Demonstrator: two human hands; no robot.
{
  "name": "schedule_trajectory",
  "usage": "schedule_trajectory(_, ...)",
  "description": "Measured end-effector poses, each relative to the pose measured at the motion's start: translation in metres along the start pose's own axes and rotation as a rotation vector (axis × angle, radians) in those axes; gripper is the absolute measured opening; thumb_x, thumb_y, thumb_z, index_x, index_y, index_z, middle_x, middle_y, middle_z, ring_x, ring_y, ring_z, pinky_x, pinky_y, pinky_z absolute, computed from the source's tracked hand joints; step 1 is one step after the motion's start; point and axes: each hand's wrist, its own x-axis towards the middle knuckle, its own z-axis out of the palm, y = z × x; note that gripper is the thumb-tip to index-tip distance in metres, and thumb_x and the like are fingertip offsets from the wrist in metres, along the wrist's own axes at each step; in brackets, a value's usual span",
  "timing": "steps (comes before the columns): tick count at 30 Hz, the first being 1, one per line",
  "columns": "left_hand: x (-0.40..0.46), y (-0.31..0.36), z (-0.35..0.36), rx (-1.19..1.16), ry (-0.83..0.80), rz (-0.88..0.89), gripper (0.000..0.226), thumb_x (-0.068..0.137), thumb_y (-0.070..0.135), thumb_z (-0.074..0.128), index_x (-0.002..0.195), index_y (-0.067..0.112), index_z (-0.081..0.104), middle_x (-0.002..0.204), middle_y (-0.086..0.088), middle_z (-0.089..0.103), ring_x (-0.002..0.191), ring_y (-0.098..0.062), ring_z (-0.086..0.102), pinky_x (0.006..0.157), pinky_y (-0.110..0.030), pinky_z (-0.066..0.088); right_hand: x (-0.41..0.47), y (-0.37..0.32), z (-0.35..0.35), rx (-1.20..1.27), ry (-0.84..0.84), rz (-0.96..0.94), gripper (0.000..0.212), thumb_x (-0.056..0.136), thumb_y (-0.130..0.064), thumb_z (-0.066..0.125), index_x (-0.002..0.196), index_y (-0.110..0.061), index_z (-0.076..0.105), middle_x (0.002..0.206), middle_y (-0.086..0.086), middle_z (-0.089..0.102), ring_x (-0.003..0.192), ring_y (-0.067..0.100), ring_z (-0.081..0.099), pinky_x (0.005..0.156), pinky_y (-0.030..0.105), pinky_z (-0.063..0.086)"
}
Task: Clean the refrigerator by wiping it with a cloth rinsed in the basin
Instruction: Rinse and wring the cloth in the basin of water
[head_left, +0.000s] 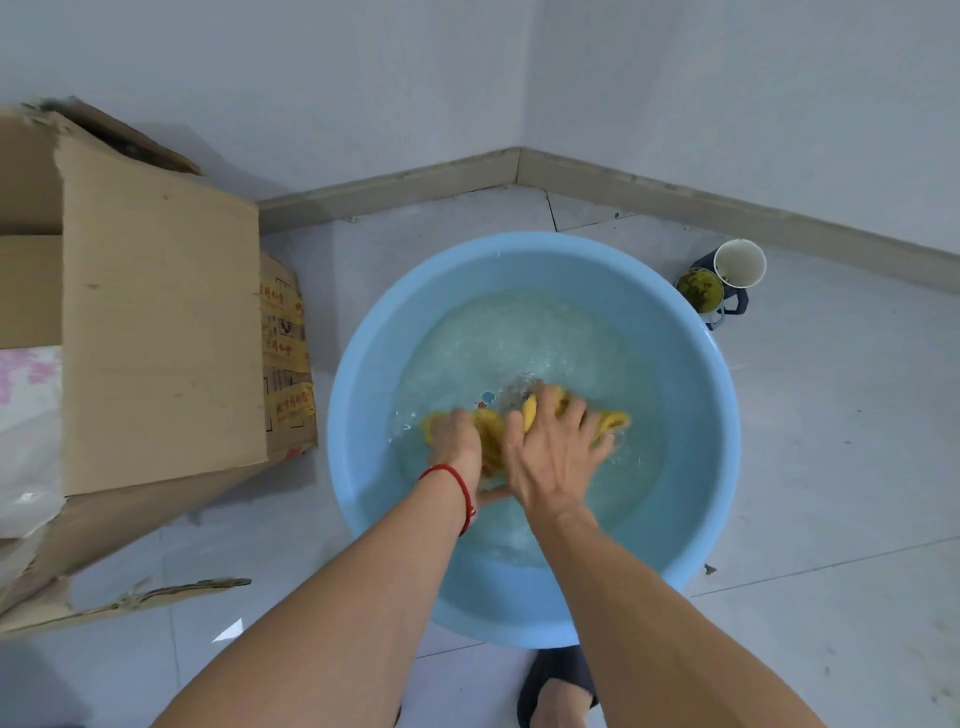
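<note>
A round light-blue basin (358, 374) stands on the tiled floor, holding shallow, rippled water. A yellow cloth (491, 434) lies bunched in the water near the basin's middle. My left hand (453, 439), with a red string at the wrist, grips the cloth's left end. My right hand (553, 454) lies over the cloth's right part, its fingers curled round the fabric; a yellow end pokes out past its fingertips. The hands are side by side, almost touching. No refrigerator is in view.
A large open cardboard box (156, 322) stands to the left of the basin, with a torn flap lying on the floor. A white cup (740, 262) and a dark container with a greenish lid (701, 291) sit at the basin's far right. A slippered foot (558, 691) is at the bottom edge.
</note>
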Motion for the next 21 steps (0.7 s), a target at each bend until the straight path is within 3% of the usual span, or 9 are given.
schedule_trajectory(2, 0.026, -0.008, 0.008, 0.033, -0.056, -0.007, 0.064, 0.081, 0.069, 0.037, 0.119, 0.024, 0.061, 0.121, -0.013, 0.069, 0.107, -0.035, 0.069, 0.088, -0.061, 0.057, -0.007, -0.016, -0.004, 0.525, -0.141, 0.182, 0.05, 0.083, -0.049, 0.033, 0.118, -0.027, 0.06, 0.115, 0.009, 0.063, 0.114, 0.035, 0.057, 0.101, 0.049, 0.043)
schedule_trajectory(4, 0.037, -0.012, 0.011, 0.073, -0.054, 0.011, 0.066, 0.069, 0.068, 0.044, 0.107, 0.022, 0.071, 0.114, -0.012, 0.074, 0.103, -0.034, 0.071, 0.097, -0.055, 0.055, -0.013, -0.027, -0.009, 0.854, -0.19, 0.319, 0.039, 0.081, -0.048, 0.04, 0.097, -0.022, 0.065, 0.094, 0.004, 0.067, 0.097, 0.031, 0.063, 0.091, 0.045, 0.053)
schedule_trajectory(6, 0.027, -0.007, 0.01, 0.127, -0.04, 0.026, 0.052, 0.08, 0.06, 0.049, 0.09, 0.015, 0.073, 0.102, -0.014, 0.076, 0.099, -0.035, 0.073, 0.095, -0.055, 0.057, -0.016, -0.034, -0.012, 0.849, -0.116, 0.302, 0.027, 0.084, -0.043, 0.052, 0.075, -0.019, 0.059, 0.072, -0.001, 0.061, 0.079, 0.028, 0.059, 0.079, 0.044, 0.055)
schedule_trajectory(8, 0.002, 0.002, 0.009, 0.213, -0.01, 0.073, 0.05, 0.095, 0.055, 0.048, 0.094, 0.01, 0.071, 0.111, -0.02, 0.074, 0.099, -0.034, 0.071, 0.094, -0.05, 0.058, -0.01, -0.033, -0.012, 0.746, -0.048, 0.258, 0.035, 0.091, -0.043, 0.059, 0.068, -0.017, 0.057, 0.065, 0.001, 0.059, 0.073, 0.031, 0.058, 0.072, 0.04, 0.054)
schedule_trajectory(10, -0.013, 0.004, 0.009, 0.365, 0.028, 0.141, 0.055, 0.097, 0.057, 0.047, 0.109, 0.007, 0.068, 0.121, -0.022, 0.07, 0.101, -0.036, 0.07, 0.082, -0.045, 0.06, 0.002, -0.023, -0.012, 0.511, -0.018, 0.195, 0.045, 0.097, -0.056, 0.053, 0.086, -0.015, 0.067, 0.084, 0.013, 0.071, 0.089, 0.038, 0.065, 0.082, 0.043, 0.055)
schedule_trajectory(12, -0.025, 0.003, 0.011, 0.474, -0.01, 0.191, 0.062, 0.091, 0.062, 0.049, 0.116, 0.008, 0.065, 0.117, -0.025, 0.07, 0.093, -0.041, 0.071, 0.066, -0.05, 0.06, 0.015, -0.009, -0.017, 0.213, -0.045, 0.112, 0.051, 0.104, -0.056, 0.042, 0.11, -0.012, 0.067, 0.108, 0.023, 0.071, 0.105, 0.044, 0.065, 0.088, 0.047, 0.05)
schedule_trajectory(15, -0.025, 0.007, 0.0, 0.377, -0.003, 0.221, 0.043, 0.092, 0.053, 0.057, 0.099, 0.013, 0.067, 0.094, -0.014, 0.067, 0.074, -0.032, 0.062, 0.047, -0.029, 0.05, 0.024, 0.005, -0.02, 0.031, 0.078, -0.044, 0.039, 0.104, -0.046, 0.04, 0.115, -0.012, 0.056, 0.116, 0.018, 0.06, 0.113, 0.041, 0.056, 0.086, 0.049, 0.045)
schedule_trajectory(18, -0.015, 0.018, -0.008, 0.148, 0.024, 0.043, 0.038, 0.088, 0.048, 0.049, 0.111, 0.02, 0.061, 0.12, -0.011, 0.062, 0.105, -0.035, 0.062, 0.059, -0.045, 0.059, 0.018, 0.013, -0.011, -0.077, 0.163, 0.035, 0.041, 0.093, -0.047, 0.042, 0.121, -0.019, 0.054, 0.118, 0.012, 0.053, 0.114, 0.036, 0.047, 0.096, 0.052, 0.04)
schedule_trajectory(21, -0.01, 0.013, -0.001, 0.104, -0.048, -0.015, 0.051, 0.088, 0.059, 0.04, 0.117, 0.022, 0.06, 0.125, -0.014, 0.061, 0.11, -0.04, 0.063, 0.076, -0.062, 0.059, 0.005, 0.002, -0.006, 0.381, -0.006, 0.135, 0.049, 0.086, -0.047, 0.037, 0.124, -0.024, 0.057, 0.116, 0.011, 0.057, 0.111, 0.035, 0.051, 0.099, 0.048, 0.042)
